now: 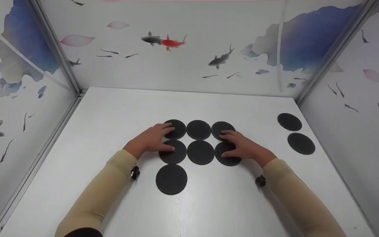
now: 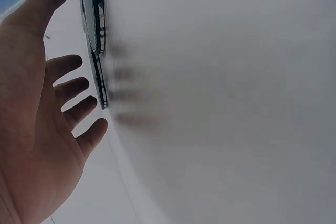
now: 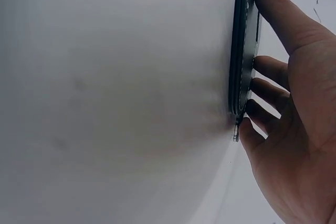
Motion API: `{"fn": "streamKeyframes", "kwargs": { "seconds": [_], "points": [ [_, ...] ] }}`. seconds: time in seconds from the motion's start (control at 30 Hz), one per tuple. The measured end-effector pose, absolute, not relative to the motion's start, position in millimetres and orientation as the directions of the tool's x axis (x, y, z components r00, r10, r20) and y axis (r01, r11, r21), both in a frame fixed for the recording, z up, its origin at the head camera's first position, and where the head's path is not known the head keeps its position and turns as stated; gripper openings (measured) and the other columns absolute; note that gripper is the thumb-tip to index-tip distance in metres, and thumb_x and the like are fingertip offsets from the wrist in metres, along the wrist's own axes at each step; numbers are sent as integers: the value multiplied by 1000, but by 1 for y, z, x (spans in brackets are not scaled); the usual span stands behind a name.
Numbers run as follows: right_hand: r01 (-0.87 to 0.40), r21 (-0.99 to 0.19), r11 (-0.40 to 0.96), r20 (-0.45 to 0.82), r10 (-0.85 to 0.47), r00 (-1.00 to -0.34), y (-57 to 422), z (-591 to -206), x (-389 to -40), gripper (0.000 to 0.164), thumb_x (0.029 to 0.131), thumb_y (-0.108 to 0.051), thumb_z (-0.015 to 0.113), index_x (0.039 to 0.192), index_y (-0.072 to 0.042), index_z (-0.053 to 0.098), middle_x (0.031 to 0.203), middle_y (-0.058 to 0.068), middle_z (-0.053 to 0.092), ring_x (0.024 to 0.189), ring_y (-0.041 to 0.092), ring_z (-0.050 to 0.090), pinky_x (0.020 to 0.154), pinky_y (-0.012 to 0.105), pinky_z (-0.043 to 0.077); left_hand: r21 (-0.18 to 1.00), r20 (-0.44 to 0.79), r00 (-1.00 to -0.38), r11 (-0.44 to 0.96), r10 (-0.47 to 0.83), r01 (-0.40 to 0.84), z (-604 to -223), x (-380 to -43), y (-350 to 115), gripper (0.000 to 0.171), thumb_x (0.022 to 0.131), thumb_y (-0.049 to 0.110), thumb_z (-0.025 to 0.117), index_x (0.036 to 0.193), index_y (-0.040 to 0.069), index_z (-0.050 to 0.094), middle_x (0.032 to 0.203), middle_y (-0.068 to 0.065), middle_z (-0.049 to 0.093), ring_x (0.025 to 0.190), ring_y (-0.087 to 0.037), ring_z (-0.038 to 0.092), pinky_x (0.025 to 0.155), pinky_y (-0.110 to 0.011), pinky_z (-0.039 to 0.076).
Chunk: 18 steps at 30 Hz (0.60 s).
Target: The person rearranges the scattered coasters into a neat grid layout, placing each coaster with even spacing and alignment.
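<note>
Round black coasters with stitched edges lie flat in two rows of three, their sides close together. My left hand [image 1: 151,140] spreads over the left pair, fingers at the upper-left coaster [image 1: 177,130] and thumb over the lower-left coaster [image 1: 180,154]. Over on the other side, my right hand [image 1: 243,145] reaches across the upper-right coaster [image 1: 220,126] and the lower-right coaster [image 1: 220,152]. In the right wrist view its thumb and fingers [image 3: 270,90] touch the coasters. Between the hands lie the upper-middle coaster [image 1: 198,129] and the lower-middle coaster [image 1: 200,152].
One more coaster [image 1: 171,179] sits just below the left column. Two others, a far coaster [image 1: 290,121] and a nearer coaster [image 1: 301,143], lie by the right edge of the white table [image 1: 209,204]. Printed panels [image 1: 176,69] wall in the back and both sides.
</note>
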State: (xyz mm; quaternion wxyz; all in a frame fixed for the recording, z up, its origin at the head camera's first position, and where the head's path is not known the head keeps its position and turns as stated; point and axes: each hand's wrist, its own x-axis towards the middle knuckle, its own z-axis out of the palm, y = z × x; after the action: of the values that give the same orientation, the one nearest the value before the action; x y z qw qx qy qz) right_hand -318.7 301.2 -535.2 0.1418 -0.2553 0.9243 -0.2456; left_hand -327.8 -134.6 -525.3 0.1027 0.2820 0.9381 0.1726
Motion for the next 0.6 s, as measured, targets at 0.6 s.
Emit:
{"fn": "streamKeyframes", "kwargs": {
  "seconds": [0.6],
  "points": [
    [-398, -527, 751, -144, -540, -829, 300, -532, -317, 90, 94, -52, 88, 167, -14, 51, 179, 6, 32, 166, 39, 25, 130, 60, 30, 357, -190, -825, 820, 533, 448, -522, -338, -128, 100, 91, 62, 84, 171, 15, 44, 181, -11, 29, 167, -34, 25, 130, -54, 34]
  ]
}}
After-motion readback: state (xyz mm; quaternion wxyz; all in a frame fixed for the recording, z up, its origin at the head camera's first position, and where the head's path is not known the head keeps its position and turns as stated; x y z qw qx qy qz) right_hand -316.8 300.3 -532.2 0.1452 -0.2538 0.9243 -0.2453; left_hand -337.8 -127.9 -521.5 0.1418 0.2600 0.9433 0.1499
